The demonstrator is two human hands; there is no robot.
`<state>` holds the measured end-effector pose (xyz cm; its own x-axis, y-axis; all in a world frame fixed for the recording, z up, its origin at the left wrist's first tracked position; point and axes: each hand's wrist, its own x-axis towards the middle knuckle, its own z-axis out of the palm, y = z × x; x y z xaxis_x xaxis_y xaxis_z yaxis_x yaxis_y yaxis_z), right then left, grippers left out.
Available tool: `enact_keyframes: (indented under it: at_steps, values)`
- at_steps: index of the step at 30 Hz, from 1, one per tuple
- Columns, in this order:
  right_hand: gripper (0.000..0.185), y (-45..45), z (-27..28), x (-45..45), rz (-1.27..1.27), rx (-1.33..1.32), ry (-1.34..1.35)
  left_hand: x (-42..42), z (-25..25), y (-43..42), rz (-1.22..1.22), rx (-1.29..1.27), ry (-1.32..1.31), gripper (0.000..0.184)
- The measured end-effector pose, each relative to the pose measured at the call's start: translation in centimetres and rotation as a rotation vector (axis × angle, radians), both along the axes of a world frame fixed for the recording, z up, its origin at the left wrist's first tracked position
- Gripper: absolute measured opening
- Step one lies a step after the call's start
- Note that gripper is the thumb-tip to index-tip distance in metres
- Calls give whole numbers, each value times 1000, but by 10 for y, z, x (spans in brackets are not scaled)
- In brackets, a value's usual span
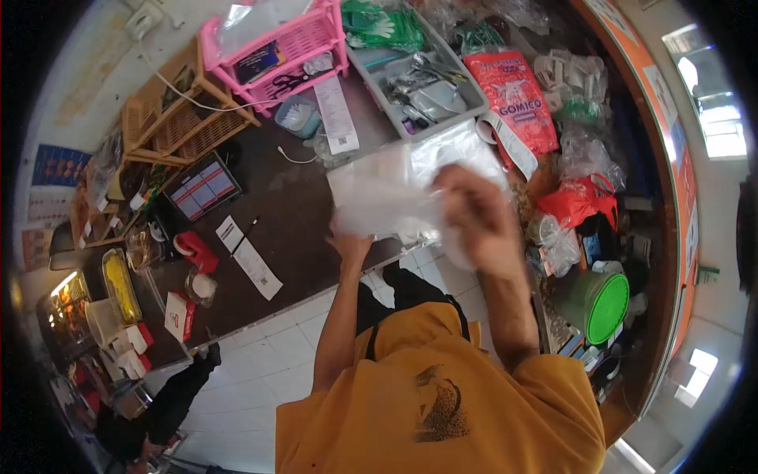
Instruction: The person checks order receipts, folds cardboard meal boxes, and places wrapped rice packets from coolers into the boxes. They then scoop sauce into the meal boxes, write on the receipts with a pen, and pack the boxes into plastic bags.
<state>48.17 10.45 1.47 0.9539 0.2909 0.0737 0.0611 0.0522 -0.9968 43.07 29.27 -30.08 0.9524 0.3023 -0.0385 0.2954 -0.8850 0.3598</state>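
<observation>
A whitish, thin sheet or bag [387,201], blurred by motion, spans the space between my two hands over the counter's front edge. My left hand [350,239] is at its lower left side, with the fingers mostly hidden behind it. At its right end is my right hand [478,213], raised and smeared by motion, so its fingers cannot be made out well. Clear plastic bags [462,150] lie flat on the counter just beyond my hands. A red printed bag [513,99] lies to the right of them.
Beyond my hands stand a grey tray [474,110] with utensils and a pink basket [339,47]. To the left are a tablet [203,186], a long receipt [251,262] with a pen and a red tape dispenser [196,253]. A green-lidded tub [607,308] is at right.
</observation>
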Motion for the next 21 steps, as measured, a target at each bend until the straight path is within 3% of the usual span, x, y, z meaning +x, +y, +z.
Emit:
enact_keyframes:
  at_steps: [1, 4, 7, 8, 13, 15, 19, 21]
  values:
    - [12, -10, 17, 5, -125, 51, -65, 3, 3, 0, 41, -8, 135, 75]
    - [14, -32, 62, 26, -380, 81, -100, 14, 34, 11, -75, -555, 271, 91]
    - [15, -39, 78, 43, -416, 158, -59, 12, 117, 1, -194, -1517, 209, 97]
    - [15, -46, 66, 47, -406, 173, -41, 16, 124, -16, -277, -1994, -38, 104]
    - [17, -104, -23, 69, -608, 108, -16, 37, 153, 5, -39, -2460, -311, 94]
    - [18, -112, -46, 64, -618, 138, 72, 38, 149, 24, -85, -2606, -344, 94]
    - [21, -133, -131, 58, -574, -35, 167, 48, 115, 18, -575, -2783, -10, 104]
    - [16, -135, -164, 51, -523, 38, 220, 48, 65, 28, -75, -2394, 82, 98]
